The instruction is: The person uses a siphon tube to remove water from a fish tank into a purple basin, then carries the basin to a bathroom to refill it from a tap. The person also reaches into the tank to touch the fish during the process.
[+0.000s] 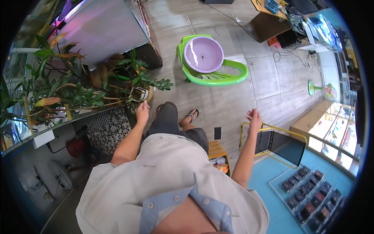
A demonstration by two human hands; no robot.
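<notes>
My left hand (142,112) hangs in front of me by the leafy potted plants, its fingers loosely bent and a little apart. Just beyond its fingertips is a small white square pot (139,93); I cannot tell if they touch. On my other side, my right hand (254,118) is held out over the floor with loosely curled, parted fingers and nothing visible in them. Farther ahead, a round purple basin (208,58) rests on a bright green plastic chair (218,80).
Green plants (78,93) line a ledge on the left. A yellow-framed black rack (278,142) stands right, near a wire tray (311,195) of small dark packs. A brown wooden cabinet (269,27), a cable (233,19) and a small green fan (329,91) are farther off.
</notes>
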